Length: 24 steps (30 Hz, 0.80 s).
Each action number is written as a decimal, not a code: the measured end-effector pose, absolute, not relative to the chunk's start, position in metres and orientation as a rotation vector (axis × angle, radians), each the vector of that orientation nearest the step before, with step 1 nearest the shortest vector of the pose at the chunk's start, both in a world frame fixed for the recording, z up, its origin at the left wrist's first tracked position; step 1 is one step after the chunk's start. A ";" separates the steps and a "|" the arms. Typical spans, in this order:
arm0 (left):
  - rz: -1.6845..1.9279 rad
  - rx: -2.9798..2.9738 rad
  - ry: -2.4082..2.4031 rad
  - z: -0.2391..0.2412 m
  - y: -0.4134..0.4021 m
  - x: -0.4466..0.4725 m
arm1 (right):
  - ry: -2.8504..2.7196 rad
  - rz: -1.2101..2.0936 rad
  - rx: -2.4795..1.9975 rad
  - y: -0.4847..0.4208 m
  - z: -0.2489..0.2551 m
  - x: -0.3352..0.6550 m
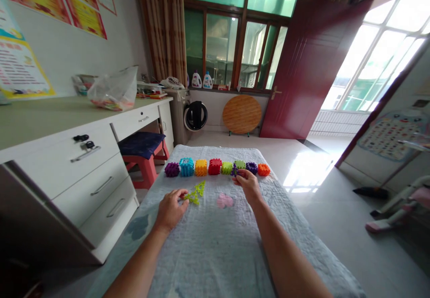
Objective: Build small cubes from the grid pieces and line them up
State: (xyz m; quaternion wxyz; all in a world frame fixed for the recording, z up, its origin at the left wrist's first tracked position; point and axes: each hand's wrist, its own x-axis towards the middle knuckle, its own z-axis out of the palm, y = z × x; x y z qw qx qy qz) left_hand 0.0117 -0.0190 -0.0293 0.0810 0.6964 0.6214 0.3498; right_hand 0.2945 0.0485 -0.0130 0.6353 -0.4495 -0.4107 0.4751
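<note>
A row of several coloured toy blocks lies across the far end of a cloth-covered table point(215, 244): purple point(172, 169), teal point(187, 166), orange-yellow point(200, 167), red point(215, 166), light green point(226, 167), green point(239, 164), purple point(251, 167), orange point(264, 169). My left hand point(170, 209) rests on the cloth, fingertips pinched on yellow-green flat pieces point(196, 192). My right hand point(247, 182) is closed on a small purple piece point(234, 170) just in front of the green block.
A white desk with drawers point(83, 163) runs along the left, a plastic bag point(114, 91) on top. A red stool with a blue cushion point(144, 154) stands beside the table. A round wooden board point(242, 114), a washing machine point(193, 115) and an open dark-red door point(302, 69) are beyond.
</note>
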 end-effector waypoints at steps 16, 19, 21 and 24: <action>1.067 1.991 1.827 -0.037 -0.014 0.008 | -0.593 1.046 -1.145 0.057 -0.018 0.334; 1.059 1.976 1.823 -0.037 -0.014 0.007 | -0.581 1.045 -1.115 0.059 -0.016 0.338; 1.053 1.974 1.828 -0.037 -0.014 0.007 | -0.567 1.050 -1.104 0.062 -0.013 0.340; 1.047 1.972 1.836 -0.037 -0.014 0.007 | -0.557 1.054 -1.102 0.069 -0.009 0.341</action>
